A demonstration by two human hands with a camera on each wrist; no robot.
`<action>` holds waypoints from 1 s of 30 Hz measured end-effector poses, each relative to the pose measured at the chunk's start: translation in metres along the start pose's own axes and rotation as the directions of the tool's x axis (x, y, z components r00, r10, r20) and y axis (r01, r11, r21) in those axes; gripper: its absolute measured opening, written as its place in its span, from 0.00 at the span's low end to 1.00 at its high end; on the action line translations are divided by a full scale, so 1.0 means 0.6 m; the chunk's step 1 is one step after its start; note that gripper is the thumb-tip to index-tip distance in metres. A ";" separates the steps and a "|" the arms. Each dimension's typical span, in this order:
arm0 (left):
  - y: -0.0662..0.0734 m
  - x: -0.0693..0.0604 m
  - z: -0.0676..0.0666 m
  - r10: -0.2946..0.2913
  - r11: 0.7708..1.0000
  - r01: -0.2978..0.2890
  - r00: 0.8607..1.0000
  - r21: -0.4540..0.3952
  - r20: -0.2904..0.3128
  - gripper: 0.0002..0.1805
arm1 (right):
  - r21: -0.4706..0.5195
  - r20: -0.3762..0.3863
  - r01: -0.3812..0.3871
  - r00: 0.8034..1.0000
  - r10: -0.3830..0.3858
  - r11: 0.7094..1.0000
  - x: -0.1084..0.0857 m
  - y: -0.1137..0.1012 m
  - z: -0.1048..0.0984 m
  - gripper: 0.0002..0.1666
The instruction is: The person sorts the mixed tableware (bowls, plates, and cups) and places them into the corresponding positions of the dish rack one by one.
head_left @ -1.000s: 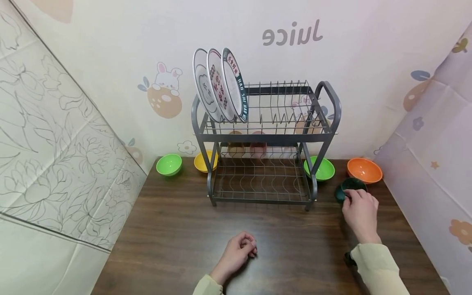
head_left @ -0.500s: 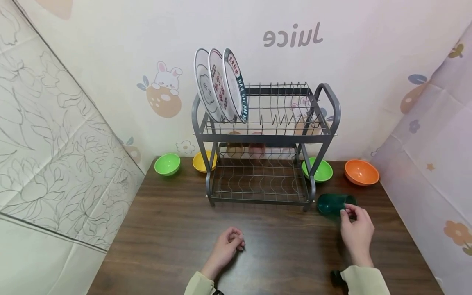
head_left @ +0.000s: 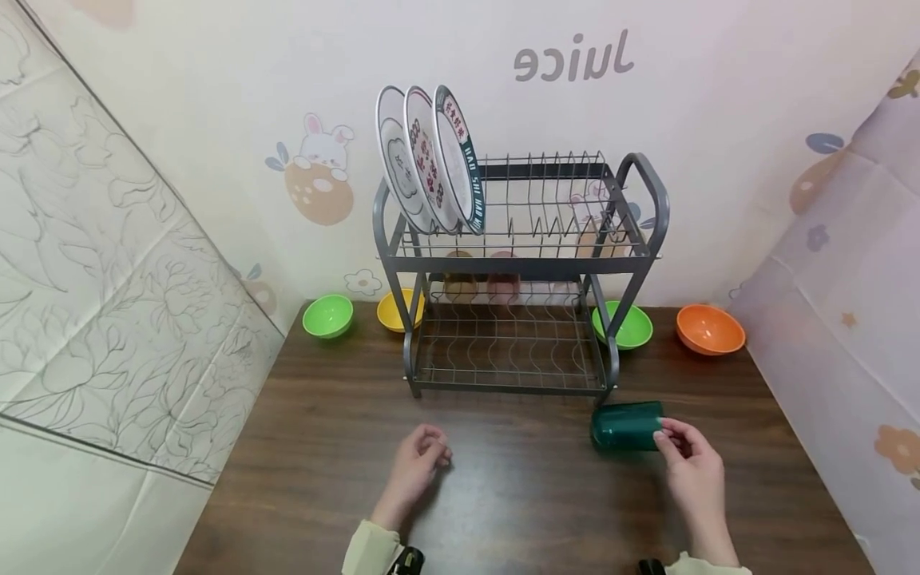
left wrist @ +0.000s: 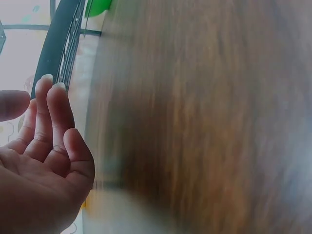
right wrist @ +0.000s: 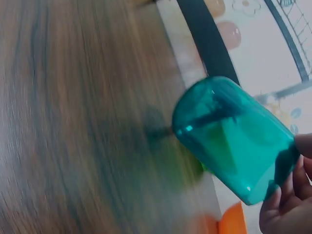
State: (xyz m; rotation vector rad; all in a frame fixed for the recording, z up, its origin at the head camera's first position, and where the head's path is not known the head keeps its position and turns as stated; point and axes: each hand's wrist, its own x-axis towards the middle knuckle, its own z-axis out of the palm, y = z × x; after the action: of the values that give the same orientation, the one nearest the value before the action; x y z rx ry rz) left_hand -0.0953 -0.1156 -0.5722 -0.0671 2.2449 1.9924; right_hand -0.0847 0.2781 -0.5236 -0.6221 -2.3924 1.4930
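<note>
My right hand [head_left: 693, 471] pinches a see-through dark green cup [head_left: 625, 426] by its rim; the cup lies sideways, its base pointing left, in front of the rack's right foot. In the right wrist view the cup [right wrist: 234, 139] appears above the tabletop, thumb and fingers at its rim end. My left hand [head_left: 417, 463] is near the table's middle, fingers loosely curled and holding nothing. The left wrist view shows that hand [left wrist: 46, 146] with its palm bare. Behind both hands stands a two-tier dark metal dish rack [head_left: 517, 266].
Three plates [head_left: 431, 164] lean in the rack's upper tier, at the left. Along the wall sit a green bowl [head_left: 328, 317], a yellow bowl [head_left: 391, 311], another green bowl [head_left: 632, 327] and an orange bowl [head_left: 710, 330]. Brown and pink cups [head_left: 503, 287] show through the rack's lower tier.
The right hand has brought the green cup from beside the orange bowl leftward and toward the front, tipping it onto its side. The left hand has shifted a little to the left.
</note>
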 end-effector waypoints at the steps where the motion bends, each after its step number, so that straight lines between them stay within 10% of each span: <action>1: -0.001 0.000 0.002 -0.002 1.000 0.002 1.000 0.002 0.005 0.10 | 0.005 0.033 0.031 0.999 -0.031 1.000 -0.002 -0.004 0.004 0.17; 8: 0.001 -0.009 0.050 -0.008 1.000 0.010 0.996 -0.025 0.089 0.08 | 0.152 0.207 0.102 0.969 -0.133 0.983 -0.024 -0.021 0.058 0.14; 19: 0.005 -0.023 0.106 -0.003 1.000 0.009 0.960 -0.018 0.279 0.15 | 0.422 0.435 -0.162 0.899 -0.042 0.892 -0.080 -0.044 0.136 0.16; 30: 0.014 -0.012 0.111 0.047 0.995 -0.024 0.971 -0.100 0.236 0.40 | 0.601 0.530 -0.427 0.846 0.063 0.676 -0.094 -0.045 0.134 0.08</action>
State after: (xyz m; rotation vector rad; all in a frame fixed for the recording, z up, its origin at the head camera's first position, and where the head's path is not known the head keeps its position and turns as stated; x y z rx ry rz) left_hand -0.0844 -0.0491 -0.5705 0.1939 2.0150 2.0053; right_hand -0.0756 0.1771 -0.5344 -0.4338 -1.7603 2.7510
